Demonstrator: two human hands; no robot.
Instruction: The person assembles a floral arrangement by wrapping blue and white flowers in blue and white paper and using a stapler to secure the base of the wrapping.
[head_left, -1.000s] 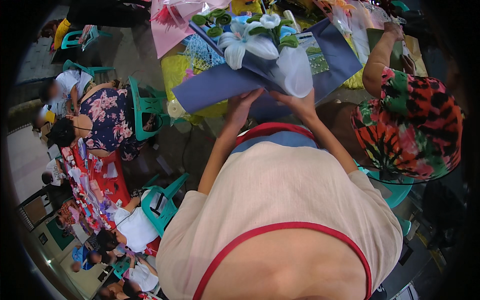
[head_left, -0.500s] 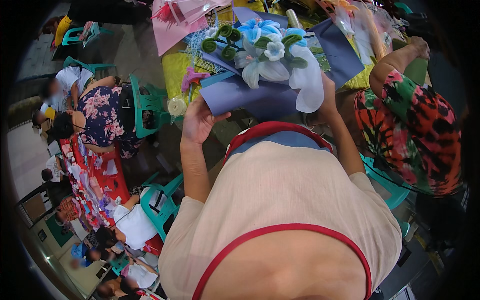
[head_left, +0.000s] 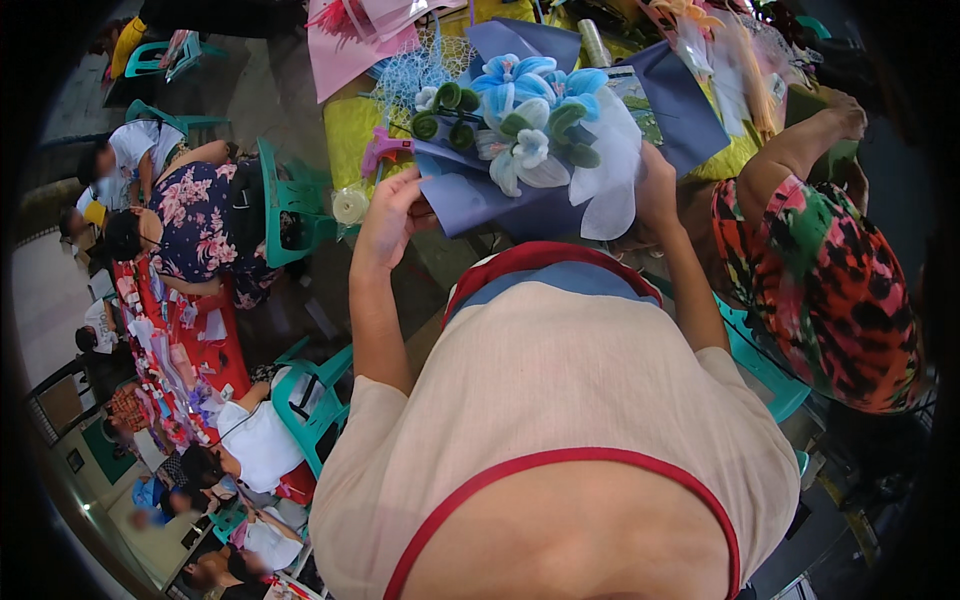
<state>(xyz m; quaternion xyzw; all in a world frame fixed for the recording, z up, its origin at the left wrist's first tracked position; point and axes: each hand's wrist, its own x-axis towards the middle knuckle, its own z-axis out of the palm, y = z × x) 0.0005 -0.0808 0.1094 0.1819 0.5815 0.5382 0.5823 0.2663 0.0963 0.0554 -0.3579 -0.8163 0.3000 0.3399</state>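
A bouquet of fuzzy pipe-cleaner flowers [head_left: 515, 85], blue and white with curled green stems, lies before me at the table's near edge. Periwinkle wrapping paper [head_left: 480, 205] spreads around it, and a sheer white wrap [head_left: 607, 170] covers its right side. My left hand [head_left: 390, 215] pinches the left corner of the periwinkle paper, its fingers closed at the edge. On the other side, my right hand [head_left: 655, 195] grips the bouquet by the white wrap; some of its fingers are hidden behind it. Beside my left hand lie a pink glue gun [head_left: 384, 150] and a ribbon roll [head_left: 349, 206].
A yellow cloth [head_left: 345, 130] covers the table. Pink wrapping sheets [head_left: 360, 55] and blue netting [head_left: 425, 75] lie at the back left. To my right sits a person in a floral shirt [head_left: 815, 280]. Green chairs [head_left: 290, 205] and a red table [head_left: 215, 340] stand left.
My left hand has drawn its fingers in on the paper's corner, where its thumb pointed out before. The white wrap and the bouquet's near side have shifted slightly toward me.
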